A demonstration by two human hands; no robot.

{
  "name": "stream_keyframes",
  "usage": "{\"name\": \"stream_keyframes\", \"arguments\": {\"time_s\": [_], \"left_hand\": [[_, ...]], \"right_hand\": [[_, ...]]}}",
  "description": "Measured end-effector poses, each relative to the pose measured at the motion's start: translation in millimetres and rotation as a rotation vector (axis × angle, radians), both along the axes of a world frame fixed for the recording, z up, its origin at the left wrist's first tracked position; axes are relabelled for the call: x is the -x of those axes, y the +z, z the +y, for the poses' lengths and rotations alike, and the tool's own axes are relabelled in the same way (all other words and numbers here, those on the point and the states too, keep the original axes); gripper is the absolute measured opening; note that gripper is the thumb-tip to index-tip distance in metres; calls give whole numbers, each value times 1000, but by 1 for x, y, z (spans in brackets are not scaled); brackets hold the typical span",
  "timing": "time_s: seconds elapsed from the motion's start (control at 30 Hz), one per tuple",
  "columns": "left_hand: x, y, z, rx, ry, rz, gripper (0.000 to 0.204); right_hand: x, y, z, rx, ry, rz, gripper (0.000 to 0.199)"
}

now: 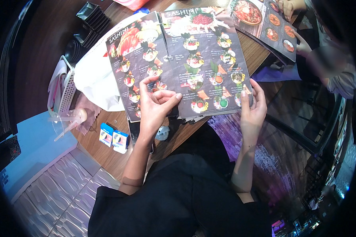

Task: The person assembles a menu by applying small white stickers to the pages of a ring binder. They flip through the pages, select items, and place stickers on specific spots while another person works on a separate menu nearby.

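Note:
An opened menu (194, 63) with dark pages and food pictures spreads in front of me, its rings along the middle fold. My right hand (254, 108) grips the right page near its lower right corner, thumb on the front and fingers behind. At the lower part of the fold is my left hand (156, 104), its bent fingers over the left page and its thumb tip against the inner edge of the right page. It appears to pinch the menu there.
Two small blue-and-white boxes (120, 141) lie on the wooden table (106, 152). Left of them are a clear plastic cup (73, 118), a white perforated basket (66, 93) and a white bag (97, 79). Black dishes (91, 17) are stacked beyond. Another person's hand (303, 43) holds a second menu (265, 25).

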State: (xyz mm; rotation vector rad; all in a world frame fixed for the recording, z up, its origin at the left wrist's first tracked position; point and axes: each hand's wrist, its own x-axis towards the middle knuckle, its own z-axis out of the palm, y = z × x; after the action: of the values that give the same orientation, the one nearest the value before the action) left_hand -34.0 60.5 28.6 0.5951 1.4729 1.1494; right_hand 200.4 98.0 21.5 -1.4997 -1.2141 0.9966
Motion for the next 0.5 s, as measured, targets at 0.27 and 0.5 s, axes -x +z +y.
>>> {"name": "stream_keyframes", "arguments": {"time_s": [0.27, 0.5], "left_hand": [[-4, -8, -7, -129, -7, 43, 60], [6, 2, -8, -24, 31, -155, 50]], "right_hand": [[12, 17, -6, -23, 13, 153, 46], [7, 18, -6, 30, 4, 156, 52]]}}
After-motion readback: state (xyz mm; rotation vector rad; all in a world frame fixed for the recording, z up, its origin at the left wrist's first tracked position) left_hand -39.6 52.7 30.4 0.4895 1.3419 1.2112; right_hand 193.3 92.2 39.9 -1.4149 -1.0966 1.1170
